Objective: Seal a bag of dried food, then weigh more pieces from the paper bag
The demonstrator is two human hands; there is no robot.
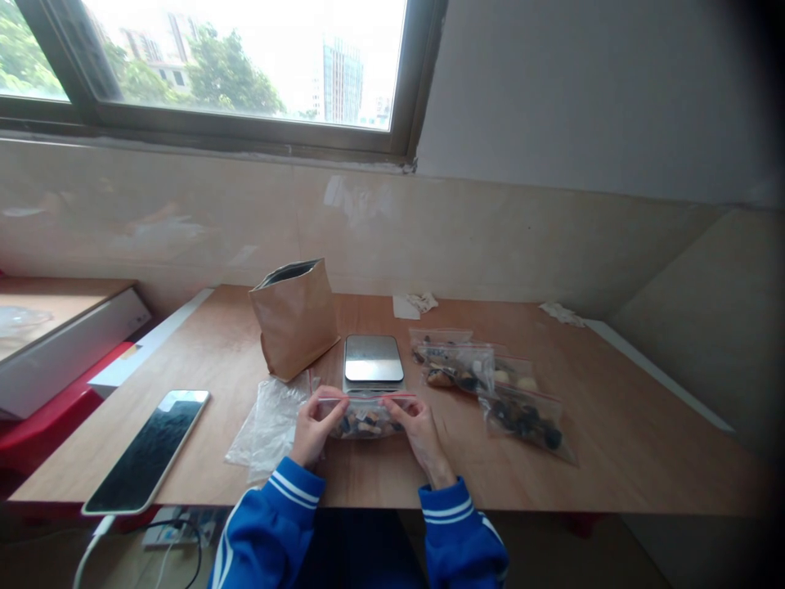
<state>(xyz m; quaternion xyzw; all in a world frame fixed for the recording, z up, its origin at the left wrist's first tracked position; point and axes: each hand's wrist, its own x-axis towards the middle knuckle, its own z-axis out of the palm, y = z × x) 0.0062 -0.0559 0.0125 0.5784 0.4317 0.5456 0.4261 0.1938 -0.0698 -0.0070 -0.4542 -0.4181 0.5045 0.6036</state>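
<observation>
While both hands sit low at the near edge of the wooden table (613, 442), I see them pinched on a small clear zip bag (366, 417) that holds dark and pale pieces. My left hand (314, 427) grips the bag's left end at the red seal strip, thumb and fingers closed on the plastic; my right hand (417, 425) does the same at the right end. The bag's long axis runs left to right across my view, level with the table edge, and its sealed mouth points away from me toward the scale (373, 360), with the filled belly hanging toward me. The bag is just in front of that scale, close to it; I cannot tell whether its bottom rests on the wood. Left of my left hand lies a heap of empty clear bags (270, 425), and behind them stands an open brown paper pouch (294, 319), upright and leaning a little. To the right of the scale, three filled zip bags (484, 384) lie overlapping in a row. A phone (150, 450) lies face up, well to the left.
</observation>
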